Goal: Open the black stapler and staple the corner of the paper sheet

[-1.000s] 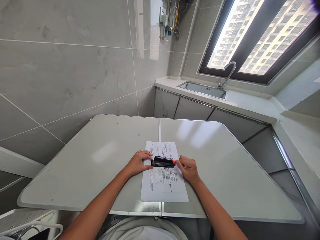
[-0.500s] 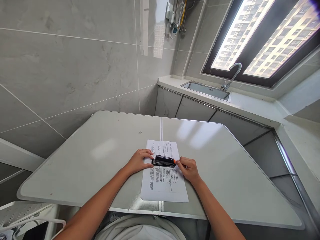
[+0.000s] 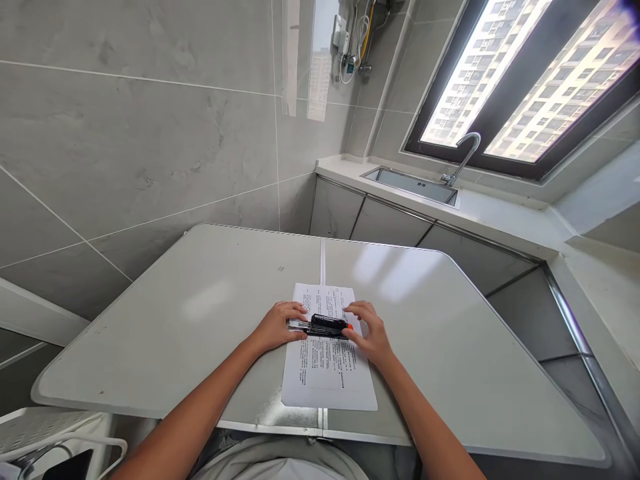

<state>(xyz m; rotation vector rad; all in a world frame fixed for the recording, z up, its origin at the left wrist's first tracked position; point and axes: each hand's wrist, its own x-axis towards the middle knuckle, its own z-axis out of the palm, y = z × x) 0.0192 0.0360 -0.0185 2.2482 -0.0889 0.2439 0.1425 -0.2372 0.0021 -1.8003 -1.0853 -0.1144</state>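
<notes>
Presently, the black stapler (image 3: pixel 327 325) is lying crosswise on the printed sheet (image 3: pixel 330 383), which is resting on the table (image 3: pixel 150 347). A metal strip (image 3: pixel 299 325) is projecting from its left end, between the parted thumb and fingers of the left hand (image 3: pixel 277 327); firm contact cannot be confirmed. The right hand (image 3: pixel 375 335) is holding its thumb at the orange tip (image 3: pixel 350 327), its fingers standing apart on the far side.

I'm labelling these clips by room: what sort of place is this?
Probably a kitchen: a sink with a curved faucet is set in a counter, with cabinets beneath.
</notes>
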